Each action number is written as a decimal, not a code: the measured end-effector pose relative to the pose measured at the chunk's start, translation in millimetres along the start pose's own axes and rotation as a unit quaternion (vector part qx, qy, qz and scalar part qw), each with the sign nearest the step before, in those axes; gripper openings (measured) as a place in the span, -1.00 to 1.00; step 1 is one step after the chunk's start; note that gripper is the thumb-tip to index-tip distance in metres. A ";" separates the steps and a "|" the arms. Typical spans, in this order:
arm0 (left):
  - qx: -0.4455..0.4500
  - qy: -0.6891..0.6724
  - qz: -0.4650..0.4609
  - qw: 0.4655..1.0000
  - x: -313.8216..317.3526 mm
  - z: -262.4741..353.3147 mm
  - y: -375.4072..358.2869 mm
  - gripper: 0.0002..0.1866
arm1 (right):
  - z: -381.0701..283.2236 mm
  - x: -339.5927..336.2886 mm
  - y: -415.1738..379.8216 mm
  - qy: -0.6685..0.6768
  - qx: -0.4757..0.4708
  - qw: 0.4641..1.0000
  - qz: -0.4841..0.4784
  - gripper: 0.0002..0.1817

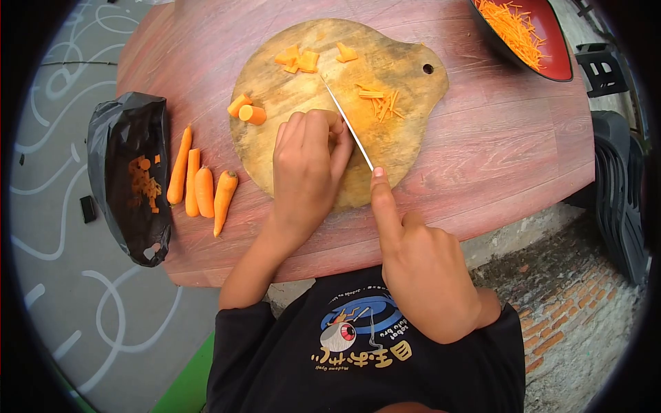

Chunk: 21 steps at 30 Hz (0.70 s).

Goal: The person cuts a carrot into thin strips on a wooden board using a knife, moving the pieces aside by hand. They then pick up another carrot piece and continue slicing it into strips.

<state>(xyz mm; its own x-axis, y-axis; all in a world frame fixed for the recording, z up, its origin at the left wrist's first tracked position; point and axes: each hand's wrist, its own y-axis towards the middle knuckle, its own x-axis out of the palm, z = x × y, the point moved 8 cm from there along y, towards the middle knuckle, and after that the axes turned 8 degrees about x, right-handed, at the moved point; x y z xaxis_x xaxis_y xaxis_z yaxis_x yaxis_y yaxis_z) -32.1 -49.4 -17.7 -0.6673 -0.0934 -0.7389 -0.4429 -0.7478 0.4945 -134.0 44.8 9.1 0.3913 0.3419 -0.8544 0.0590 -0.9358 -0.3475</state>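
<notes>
A round wooden cutting board (289, 86) with a holed handle lies on the table. My right hand (423, 275) grips a knife (348, 122), its index finger stretched along the blade's spine. The blade slants across the board, tip pointing away from me. Just left of it, my left hand (306, 162) rests on the board with curled fingers close to the blade; whatever lies under them is hidden. Thin carrot strips (381, 102) are right of the blade. Flat carrot slices (299, 59) lie near the far edge, and two short carrot chunks (252, 114) sit at the left.
Several whole carrots (204, 191) lie on the reddish wooden table (509, 148), left of the board. A black plastic bag (127, 124) with carrot scraps hangs at the table's left edge. At the far right stands a red-and-black bowl (559, 58) of shredded carrot (511, 31).
</notes>
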 end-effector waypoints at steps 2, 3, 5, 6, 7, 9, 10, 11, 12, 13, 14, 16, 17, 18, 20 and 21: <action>-0.012 -0.014 0.012 1.000 -0.6 -1.6 0.0 -0.76 | 3.2 3.0 -0.4 0.036 0.024 0.998 -0.041 -0.15; -0.010 -0.012 0.008 1.000 1.1 -2.0 0.5 -0.76 | 3.8 2.9 -1.0 0.042 0.027 0.998 -0.036 -0.13; -0.002 -0.001 0.010 1.000 2.1 -1.8 -0.9 -0.75 | 4.0 3.4 -1.4 0.061 0.034 0.997 -0.032 -0.12; 0.002 -0.001 -0.001 1.000 3.7 -1.4 -1.6 -0.75 | 2.0 3.3 -2.3 0.045 0.031 0.998 -0.030 -0.09; -0.004 -0.003 0.003 1.000 3.4 -2.4 -1.8 -0.75 | 0.6 3.9 -3.1 0.028 0.028 0.999 -0.028 -0.06; -0.007 -0.008 0.001 1.000 4.8 -2.3 -1.8 -0.75 | 1.2 6.3 -2.8 0.023 0.033 0.999 -0.028 -0.05; -0.015 -0.004 0.003 1.000 4.5 -3.0 -2.1 -0.75 | 1.0 7.3 -2.6 0.010 0.031 0.999 -0.027 -0.03; -0.023 0.000 0.006 1.000 3.7 -3.9 -2.4 -0.75 | 1.1 8.2 -2.7 0.012 0.033 0.999 -0.027 -0.03; -0.021 0.001 0.004 1.000 3.9 -3.7 -2.2 -0.75 | 0.6 8.1 -2.6 0.005 0.033 0.999 -0.017 -0.02; -0.012 0.004 0.002 1.000 3.8 -2.8 -1.8 -0.76 | -0.4 7.8 -2.4 -0.002 0.032 0.999 -0.009 -0.01; -0.004 0.008 -0.001 1.000 3.3 -1.9 -2.0 -0.76 | -1.6 8.5 -2.2 0.001 0.030 0.999 -0.009 -0.01; 0.004 0.012 0.000 1.000 3.1 -0.5 -1.5 -0.77 | -0.9 9.6 -0.2 -0.009 0.039 0.999 -0.012 -0.01; 0.012 0.013 0.003 1.000 2.7 0.8 -0.9 -0.77 | -0.4 10.0 1.1 -0.007 0.038 0.999 -0.011 -0.01; 0.013 0.014 0.003 1.000 3.0 0.7 -0.6 -0.77 | 0.9 9.8 2.5 -0.003 0.038 0.999 -0.006 -0.01; 0.013 0.017 0.006 1.000 3.3 0.5 -1.2 -0.78 | 1.4 10.3 3.1 0.000 0.038 0.999 -0.001 -0.01; 0.014 0.017 0.006 1.000 3.4 0.8 -1.3 -0.78 | 1.7 10.3 3.0 0.004 0.042 0.999 0.004 -0.01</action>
<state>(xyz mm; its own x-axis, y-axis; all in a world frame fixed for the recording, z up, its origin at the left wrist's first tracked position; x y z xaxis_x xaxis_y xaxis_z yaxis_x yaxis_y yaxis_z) -34.2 -48.2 -20.5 -0.6525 -0.1244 -0.7475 -0.4517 -0.7282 0.5155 -131.4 45.6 -1.4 0.3980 0.3340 -0.8544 -0.0220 -0.9276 -0.3728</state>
